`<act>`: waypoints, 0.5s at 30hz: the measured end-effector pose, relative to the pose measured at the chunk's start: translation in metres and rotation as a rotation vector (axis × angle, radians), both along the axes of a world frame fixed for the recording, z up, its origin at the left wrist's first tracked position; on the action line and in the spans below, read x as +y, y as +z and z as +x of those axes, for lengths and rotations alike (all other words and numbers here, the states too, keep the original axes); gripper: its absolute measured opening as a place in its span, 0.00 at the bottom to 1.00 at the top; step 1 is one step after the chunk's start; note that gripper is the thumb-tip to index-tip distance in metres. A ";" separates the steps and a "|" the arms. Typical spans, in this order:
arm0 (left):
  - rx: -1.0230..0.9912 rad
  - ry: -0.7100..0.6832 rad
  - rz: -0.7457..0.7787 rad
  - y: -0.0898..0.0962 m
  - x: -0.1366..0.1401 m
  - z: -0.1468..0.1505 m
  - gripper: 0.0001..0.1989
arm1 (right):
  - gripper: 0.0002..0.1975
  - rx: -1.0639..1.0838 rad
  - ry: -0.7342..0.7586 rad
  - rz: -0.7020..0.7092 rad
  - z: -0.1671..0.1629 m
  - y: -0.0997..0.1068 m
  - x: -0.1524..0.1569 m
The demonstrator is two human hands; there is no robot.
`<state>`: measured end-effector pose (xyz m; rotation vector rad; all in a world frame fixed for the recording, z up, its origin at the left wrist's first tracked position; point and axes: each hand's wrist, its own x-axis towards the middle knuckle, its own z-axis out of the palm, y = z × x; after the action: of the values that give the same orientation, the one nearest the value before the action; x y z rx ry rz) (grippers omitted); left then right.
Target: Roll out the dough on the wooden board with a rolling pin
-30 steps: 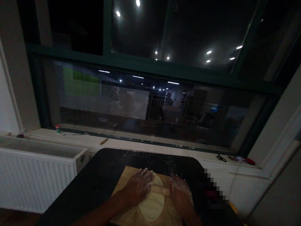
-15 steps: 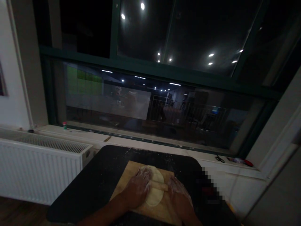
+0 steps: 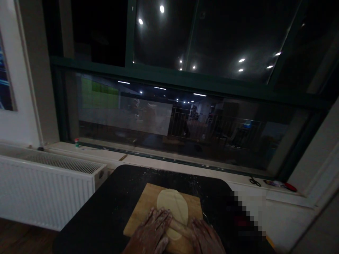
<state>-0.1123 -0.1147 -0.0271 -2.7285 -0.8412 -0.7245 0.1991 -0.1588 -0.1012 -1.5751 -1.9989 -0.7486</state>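
Observation:
An oval of flat, pale dough (image 3: pixel 174 201) lies on a square wooden board (image 3: pixel 141 208). Across its near part rests a light wooden rolling pin (image 3: pixel 180 228), tilted down to the right. My left hand (image 3: pixel 153 229) lies flat over the pin's left end, its floury fingers stretched forward. Over the other end is my right hand (image 3: pixel 206 234), also palm down with fingers extended. Both ends of the pin are hidden beneath the hands, which press on it rather than wrap round it.
The board sits on a black table (image 3: pixel 106 208) with flour scattered toward its far edge. Behind is a window sill (image 3: pixel 159 160) with scissors (image 3: pixel 254 181) and a small red-capped container (image 3: pixel 76 143). A white radiator (image 3: pixel 53 194) stands at left.
Both hands and the rolling pin have moved back toward me, uncovering the far part of the dough. The fingers look more stretched out now. The view has shifted slightly.

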 end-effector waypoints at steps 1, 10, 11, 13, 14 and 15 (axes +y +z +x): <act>-0.004 0.014 0.014 0.003 0.007 0.006 0.36 | 0.20 -0.008 -0.011 -0.026 -0.002 0.016 0.006; 0.045 0.214 -0.022 0.029 0.105 0.070 0.26 | 0.21 0.160 -0.335 -0.390 -0.023 0.121 0.074; 0.036 0.226 -0.018 0.028 0.106 0.070 0.27 | 0.21 0.157 -0.338 -0.426 -0.023 0.119 0.074; 0.024 0.191 0.000 0.023 0.098 0.064 0.28 | 0.22 0.126 -0.343 -0.451 -0.022 0.109 0.065; 0.020 0.158 0.011 0.020 0.089 0.059 0.28 | 0.22 0.097 -0.330 -0.442 -0.021 0.100 0.057; 0.018 0.120 0.022 0.017 0.077 0.051 0.28 | 0.23 0.069 -0.306 -0.417 -0.020 0.091 0.046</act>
<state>-0.0610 -0.0377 -0.0097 -2.6342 -0.9769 -0.6800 0.1787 -0.1126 -0.0107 -2.1495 -1.9743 -0.3861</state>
